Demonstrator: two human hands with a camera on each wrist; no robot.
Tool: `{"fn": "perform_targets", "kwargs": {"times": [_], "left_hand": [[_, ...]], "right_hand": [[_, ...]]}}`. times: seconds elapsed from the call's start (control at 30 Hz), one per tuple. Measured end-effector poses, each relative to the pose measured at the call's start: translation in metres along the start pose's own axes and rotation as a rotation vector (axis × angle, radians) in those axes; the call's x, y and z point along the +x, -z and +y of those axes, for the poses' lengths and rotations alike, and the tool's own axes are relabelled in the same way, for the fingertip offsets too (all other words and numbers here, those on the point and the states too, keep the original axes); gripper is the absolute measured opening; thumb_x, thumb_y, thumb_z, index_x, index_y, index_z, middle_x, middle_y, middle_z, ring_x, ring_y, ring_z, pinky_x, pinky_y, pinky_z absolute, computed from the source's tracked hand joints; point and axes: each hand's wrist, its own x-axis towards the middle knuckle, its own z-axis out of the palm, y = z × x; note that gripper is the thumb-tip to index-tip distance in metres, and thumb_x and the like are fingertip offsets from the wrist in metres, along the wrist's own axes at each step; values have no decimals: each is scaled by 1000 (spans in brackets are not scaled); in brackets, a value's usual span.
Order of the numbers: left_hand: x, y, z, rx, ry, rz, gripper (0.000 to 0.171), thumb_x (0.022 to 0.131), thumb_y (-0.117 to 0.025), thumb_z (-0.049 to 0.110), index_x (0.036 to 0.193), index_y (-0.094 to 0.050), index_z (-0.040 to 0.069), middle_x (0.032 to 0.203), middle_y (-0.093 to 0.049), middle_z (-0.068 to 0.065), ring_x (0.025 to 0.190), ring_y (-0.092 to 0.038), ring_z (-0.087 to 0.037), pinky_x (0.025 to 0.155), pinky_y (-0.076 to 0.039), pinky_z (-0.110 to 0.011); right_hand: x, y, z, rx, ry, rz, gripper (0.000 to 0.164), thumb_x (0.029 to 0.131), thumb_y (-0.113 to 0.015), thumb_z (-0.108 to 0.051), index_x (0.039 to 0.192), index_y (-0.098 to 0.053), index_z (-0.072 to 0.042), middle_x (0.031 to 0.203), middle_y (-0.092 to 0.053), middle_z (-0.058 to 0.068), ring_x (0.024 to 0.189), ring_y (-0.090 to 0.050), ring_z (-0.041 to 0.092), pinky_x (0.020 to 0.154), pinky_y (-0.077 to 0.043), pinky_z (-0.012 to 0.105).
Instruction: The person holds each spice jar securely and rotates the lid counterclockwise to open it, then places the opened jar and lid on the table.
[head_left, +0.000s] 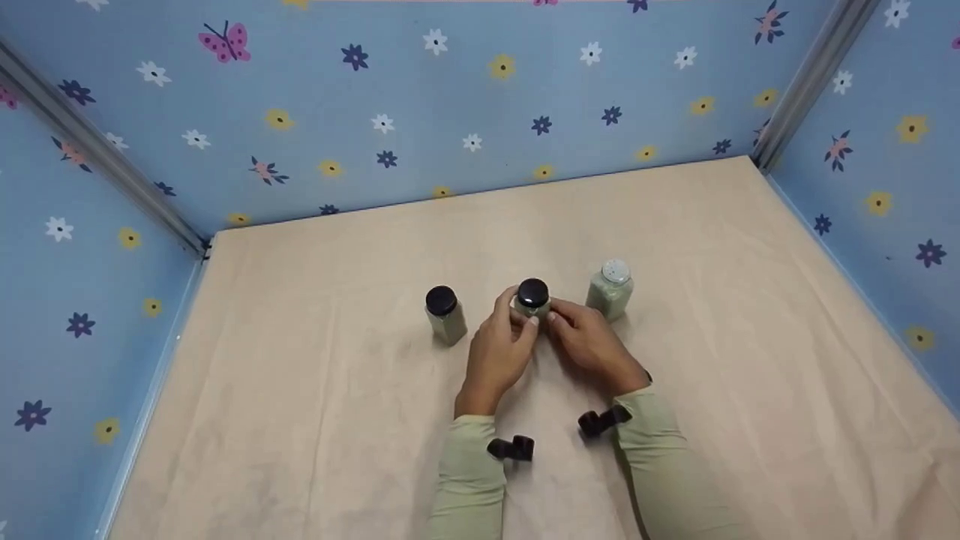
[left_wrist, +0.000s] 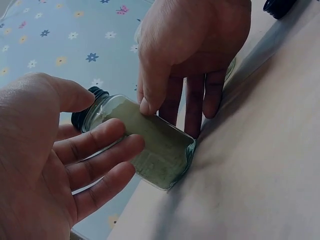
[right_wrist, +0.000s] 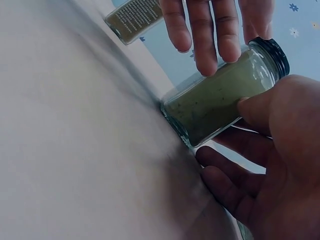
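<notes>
A square glass spice jar (head_left: 533, 294) with a black lid and greenish powder inside stands upright between both hands. My left hand (head_left: 499, 352) pinches it near the neck, thumb by the lid (left_wrist: 90, 107) and the other fingers loosely spread along the glass. Lower down, my right hand (head_left: 592, 341) holds the jar's side between thumb and fingers; its thumb (right_wrist: 260, 110) presses on the glass in the right wrist view. The jar's base meets the cloth. A second black-lidded jar (head_left: 448, 322) is left of my left hand. Beyond my right hand stands a jar with a perforated shaker top (head_left: 611, 289).
A beige cloth (head_left: 337, 315) covers the table. Blue flowered panels (head_left: 465, 97) wall the back and both sides. In the left wrist view a black round cap-like piece (left_wrist: 279, 7) lies on the cloth. The left jar (right_wrist: 134, 19) carries a printed label.
</notes>
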Motion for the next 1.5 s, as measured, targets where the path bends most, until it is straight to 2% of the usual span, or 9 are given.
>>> {"fn": "perform_targets", "kwargs": {"times": [0.5,0.77,0.93,1.17,1.33,1.5], "left_hand": [[0,0,0,-7,-10,12,53,97,-62,24,146,-46,11,87,-61,4,78,-59,-13,71,-49,-35],[0,1,-1,-24,-3,-2,51,98,-61,23,146,-47,15,87,-61,7,76,-58,-11,70,-49,-33],[0,2,-3,-12,-8,3,51,98,-62,24,146,-47,16,86,-61,7,76,-58,-12,69,-48,-33],[-2,5,-4,17,23,-3,51,98,-61,28,146,-49,16,83,-60,6,75,-57,-12,68,-47,-34],[0,10,-6,5,37,-2,48,99,-60,28,144,-53,16,85,-64,6,79,-61,-11,72,-50,-33],[3,13,-11,-21,27,14,43,100,-59,26,140,-58,13,99,-65,0,92,-62,-13,80,-53,-29]], "right_hand": [[0,2,0,0,38,-11,33,105,-51,-17,134,-65,-11,132,-64,7,126,-56,23,108,-41,41],[-1,4,1,11,52,-24,30,105,-50,-18,128,-67,-11,126,-66,6,123,-58,22,106,-43,43],[-1,3,0,27,46,-20,31,104,-51,-17,130,-67,-11,127,-66,5,123,-58,21,107,-43,42],[-3,0,1,65,25,-37,34,104,-52,-18,135,-65,-13,129,-66,4,124,-57,20,107,-42,40],[-3,2,1,75,8,-35,36,103,-53,-20,137,-63,-13,130,-65,5,125,-57,22,108,-41,42],[-4,2,0,69,-4,-38,35,103,-53,-22,136,-64,-15,130,-65,4,125,-56,22,109,-40,41]]}}
